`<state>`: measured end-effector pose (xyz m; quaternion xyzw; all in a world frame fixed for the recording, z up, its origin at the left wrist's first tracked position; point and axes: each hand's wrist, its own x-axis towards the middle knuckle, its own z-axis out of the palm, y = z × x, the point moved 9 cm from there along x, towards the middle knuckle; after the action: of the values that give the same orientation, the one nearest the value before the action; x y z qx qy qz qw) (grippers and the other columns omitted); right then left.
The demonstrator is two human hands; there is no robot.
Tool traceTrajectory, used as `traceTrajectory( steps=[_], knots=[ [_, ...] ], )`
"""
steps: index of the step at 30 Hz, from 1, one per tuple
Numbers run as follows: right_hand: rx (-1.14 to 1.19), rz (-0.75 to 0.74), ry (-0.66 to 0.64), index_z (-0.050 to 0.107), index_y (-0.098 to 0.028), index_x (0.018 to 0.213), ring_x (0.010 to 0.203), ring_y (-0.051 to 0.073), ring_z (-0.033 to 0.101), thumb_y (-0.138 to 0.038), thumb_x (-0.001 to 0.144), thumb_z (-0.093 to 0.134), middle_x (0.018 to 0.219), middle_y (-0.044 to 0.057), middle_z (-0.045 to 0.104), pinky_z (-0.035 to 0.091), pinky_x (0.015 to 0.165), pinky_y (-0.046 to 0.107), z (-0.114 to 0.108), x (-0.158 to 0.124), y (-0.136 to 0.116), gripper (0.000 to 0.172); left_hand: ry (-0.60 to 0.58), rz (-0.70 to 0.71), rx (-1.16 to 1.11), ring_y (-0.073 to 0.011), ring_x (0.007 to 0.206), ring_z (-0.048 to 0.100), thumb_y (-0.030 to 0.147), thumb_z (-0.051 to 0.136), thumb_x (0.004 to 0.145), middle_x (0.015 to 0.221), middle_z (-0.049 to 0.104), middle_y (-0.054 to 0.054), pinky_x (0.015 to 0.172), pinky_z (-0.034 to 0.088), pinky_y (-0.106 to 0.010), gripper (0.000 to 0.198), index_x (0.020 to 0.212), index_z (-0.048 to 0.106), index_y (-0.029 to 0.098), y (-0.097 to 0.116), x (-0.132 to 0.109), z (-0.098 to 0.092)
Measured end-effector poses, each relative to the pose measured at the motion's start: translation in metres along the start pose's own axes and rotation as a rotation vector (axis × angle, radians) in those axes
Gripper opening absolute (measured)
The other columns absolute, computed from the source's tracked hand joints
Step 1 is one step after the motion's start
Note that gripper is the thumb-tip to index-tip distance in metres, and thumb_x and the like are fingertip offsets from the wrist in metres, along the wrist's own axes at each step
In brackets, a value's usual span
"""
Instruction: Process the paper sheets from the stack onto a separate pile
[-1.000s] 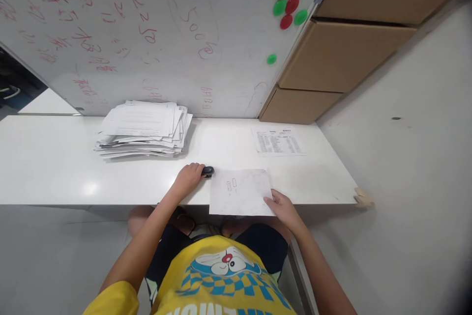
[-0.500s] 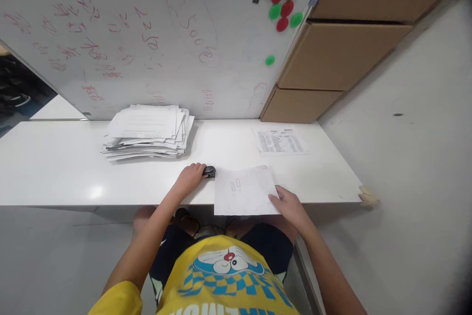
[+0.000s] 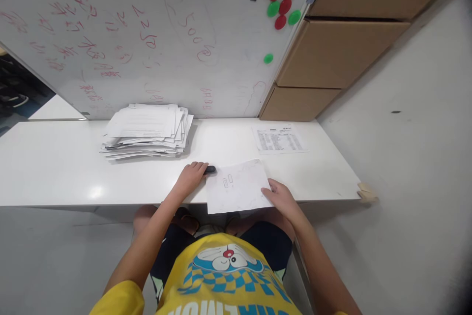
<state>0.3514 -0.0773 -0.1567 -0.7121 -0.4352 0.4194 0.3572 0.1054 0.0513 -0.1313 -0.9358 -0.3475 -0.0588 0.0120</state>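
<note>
My left hand (image 3: 191,176) is closed around a small black stapler (image 3: 210,170) on the white table; only its front end shows past my fingers. A white sheet of paper (image 3: 239,187) with small printed boxes lies by the table's front edge, its lower side reaching past that edge. Its upper left corner meets the stapler's front end; whether it sits inside the jaws I cannot tell. My right hand (image 3: 282,198) pinches the sheet's right side, thumb on top and fingers beneath. Whether there are more sheets under it is hidden.
A thick, uneven stack of papers (image 3: 147,130) stands at the back left of the white table (image 3: 55,167). A printed form (image 3: 282,139) lies flat at the back right. Behind are a whiteboard (image 3: 228,25) with round magnets and stacked cardboard boxes (image 3: 300,103). A wall (image 3: 405,167) borders the right.
My right hand has moved the paper left and slightly up, tilting it, so its corner now meets the stapler. My left hand has stayed in place around the stapler.
</note>
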Motion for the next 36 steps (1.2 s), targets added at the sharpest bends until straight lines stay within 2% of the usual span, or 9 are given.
traceTrajectory(
  steps=[4, 12, 17, 22, 26, 29, 32, 36],
  knots=[
    [0.073, 0.017, -0.049, 0.065, -0.018, 0.096, 0.082, 0.024, 0.066, -0.034, 0.075, 0.054, 0.085, 0.004, 0.072, 0.05, 0.069, 0.032, 0.007, 0.0, 0.017, 0.029, 0.078, 0.07, -0.051, -0.0263, 0.11, 0.056, 0.034, 0.042, 0.098, 0.132, 0.057, -0.011, 0.084, 0.047, -0.038, 0.047, 0.143, 0.037, 0.021, 0.002, -0.003, -0.006],
    [0.197, 0.042, -0.028, 0.066, -0.017, 0.097, 0.086, 0.026, 0.067, -0.035, 0.073, 0.059, 0.092, 0.008, 0.074, 0.051, 0.072, 0.033, 0.004, -0.002, 0.029, 0.031, 0.15, 0.147, -0.136, -0.0242, 0.102, 0.062, 0.026, 0.045, 0.097, 0.114, 0.066, -0.012, 0.078, 0.049, -0.036, 0.041, 0.137, 0.046, 0.021, 0.003, -0.005, -0.01],
    [0.193, 0.064, -0.016, 0.065, -0.018, 0.095, 0.088, 0.027, 0.067, -0.035, 0.072, 0.058, 0.086, 0.006, 0.073, 0.051, 0.073, 0.034, 0.002, 0.0, 0.036, 0.029, 0.189, 0.168, -0.151, -0.0244, 0.102, 0.063, 0.025, 0.044, 0.096, 0.118, 0.066, -0.011, 0.078, 0.051, -0.038, 0.04, 0.137, 0.047, 0.022, 0.005, -0.006, -0.014],
    [0.235, 0.066, -0.021, 0.066, -0.017, 0.096, 0.089, 0.027, 0.067, -0.036, 0.072, 0.06, 0.09, 0.007, 0.074, 0.052, 0.074, 0.035, 0.005, 0.0, 0.041, 0.031, 0.275, 0.194, -0.174, -0.0233, 0.105, 0.062, 0.024, 0.044, 0.097, 0.123, 0.065, -0.01, 0.084, 0.05, -0.039, 0.039, 0.135, 0.049, 0.022, 0.006, -0.008, -0.018],
    [0.278, 0.088, -0.018, 0.068, -0.017, 0.099, 0.09, 0.028, 0.067, -0.038, 0.071, 0.064, 0.093, 0.008, 0.074, 0.053, 0.076, 0.037, 0.007, 0.0, 0.044, 0.036, 0.33, 0.181, -0.184, -0.0226, 0.106, 0.062, 0.021, 0.045, 0.095, 0.124, 0.065, -0.008, 0.081, 0.049, -0.037, 0.04, 0.135, 0.05, 0.023, 0.006, -0.01, -0.019],
    [0.305, 0.083, -0.026, 0.069, -0.017, 0.099, 0.09, 0.029, 0.068, -0.04, 0.071, 0.066, 0.095, 0.009, 0.075, 0.054, 0.077, 0.037, 0.008, 0.0, 0.046, 0.036, 0.325, 0.157, -0.189, -0.0218, 0.107, 0.062, 0.018, 0.043, 0.095, 0.121, 0.067, -0.008, 0.08, 0.048, -0.037, 0.04, 0.134, 0.05, 0.022, 0.008, -0.01, -0.019],
    [0.327, 0.074, -0.036, 0.068, -0.017, 0.099, 0.09, 0.029, 0.068, -0.04, 0.073, 0.065, 0.096, 0.008, 0.075, 0.054, 0.077, 0.037, 0.009, 0.002, 0.046, 0.034, 0.259, 0.151, -0.175, -0.0217, 0.107, 0.063, 0.015, 0.039, 0.095, 0.119, 0.067, -0.01, 0.082, 0.047, -0.039, 0.041, 0.133, 0.052, 0.021, 0.011, -0.008, -0.016],
    [0.301, 0.059, -0.023, 0.068, -0.017, 0.099, 0.091, 0.029, 0.067, -0.038, 0.074, 0.064, 0.095, 0.007, 0.075, 0.054, 0.078, 0.038, 0.009, 0.0, 0.043, 0.033, 0.226, 0.157, -0.176, -0.0217, 0.105, 0.065, 0.014, 0.038, 0.094, 0.118, 0.068, -0.011, 0.079, 0.05, -0.037, 0.042, 0.133, 0.052, 0.02, 0.012, -0.007, -0.013]
  ],
)
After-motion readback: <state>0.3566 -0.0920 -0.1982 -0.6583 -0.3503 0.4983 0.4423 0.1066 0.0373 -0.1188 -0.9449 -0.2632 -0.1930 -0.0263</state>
